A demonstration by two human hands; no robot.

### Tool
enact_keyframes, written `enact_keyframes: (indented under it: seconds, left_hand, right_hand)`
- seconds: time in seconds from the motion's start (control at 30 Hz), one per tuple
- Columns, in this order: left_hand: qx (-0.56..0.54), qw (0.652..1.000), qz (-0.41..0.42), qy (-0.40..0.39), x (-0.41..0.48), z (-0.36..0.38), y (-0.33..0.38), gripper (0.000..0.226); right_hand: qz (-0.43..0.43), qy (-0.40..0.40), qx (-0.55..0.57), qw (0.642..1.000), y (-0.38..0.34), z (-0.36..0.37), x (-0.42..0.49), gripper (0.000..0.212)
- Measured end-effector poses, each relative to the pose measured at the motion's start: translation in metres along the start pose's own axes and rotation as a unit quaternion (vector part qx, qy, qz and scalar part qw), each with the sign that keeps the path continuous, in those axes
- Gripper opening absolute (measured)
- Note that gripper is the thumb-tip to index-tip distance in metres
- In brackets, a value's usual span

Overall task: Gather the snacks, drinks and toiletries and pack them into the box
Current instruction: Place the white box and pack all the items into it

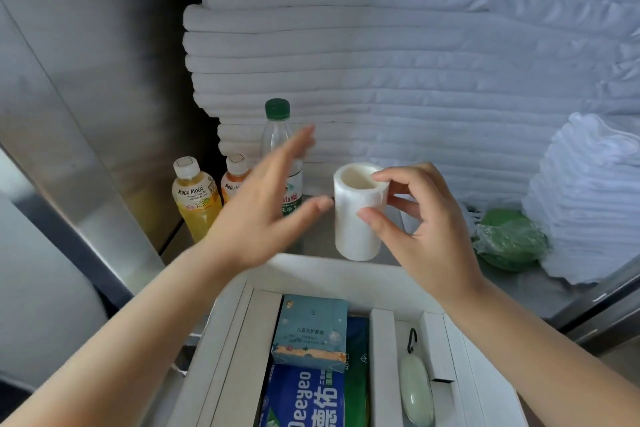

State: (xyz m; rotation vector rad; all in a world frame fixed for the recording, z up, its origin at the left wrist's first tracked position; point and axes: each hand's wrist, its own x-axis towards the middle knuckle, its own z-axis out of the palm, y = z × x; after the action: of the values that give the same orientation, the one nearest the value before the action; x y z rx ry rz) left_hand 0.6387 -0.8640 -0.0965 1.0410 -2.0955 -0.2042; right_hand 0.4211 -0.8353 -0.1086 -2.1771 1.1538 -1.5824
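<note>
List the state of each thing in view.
Left hand: open, empty.
Right hand: pinches the roll.
Roll: held upright.
Box: open, partly filled.
Water bottle: capped, upright.
Yellow juice: capped, upright.
Orange juice: capped, upright.

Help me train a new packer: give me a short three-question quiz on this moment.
1. True or false: the right hand holds the white roll.
2. How many juice bottles stand outside the box? A one, B two, C four.
3. Fill in: the water bottle has a ____ cap.
Key: 1 true; 2 B; 3 green.
</note>
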Motion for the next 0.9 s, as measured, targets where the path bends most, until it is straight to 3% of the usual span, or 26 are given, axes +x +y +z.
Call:
enact_keyframes:
  seconds: [0.1, 0.2, 0.4, 0.57, 0.73, 0.9]
  left_hand:
    - [0.148, 0.983, -0.040, 0.103, 0.029, -0.004, -0.018, 0.072]
    - [0.196, 0.970, -0.102, 0.097, 0.052, 0.008, -0.030, 0.075]
    - [0.094, 0.970, -0.159, 0.159, 0.060, 0.031, -0.034, 0.079]
    - [0.052, 0.984, -0.107, 0.135, 0.053, 0.042, -0.030, 0.071]
    - [0.058, 0.991, -0.117, 0.039, 0.043, 0.047, -0.035, 0.088]
    - [0.030, 0.993, -0.102, 0.054, 0.048, 0.025, -0.018, 0.093]
  right_hand:
    - [0.031, -0.001, 0.002, 1.000, 0.000, -0.008, -0.004, 0.032]
    - [0.046, -0.004, 0.004, 0.999, -0.002, -0.012, -0.012, 0.031]
    - [0.067, 0.017, 0.032, 0.997, -0.003, -0.017, -0.022, 0.031]
    - [0.084, 0.024, 0.047, 0.995, -0.002, -0.019, -0.022, 0.031]
    - [0.089, 0.025, 0.047, 0.995, -0.002, -0.019, -0.023, 0.031]
    - [0.092, 0.024, 0.037, 0.995, -0.004, -0.023, -0.023, 0.031]
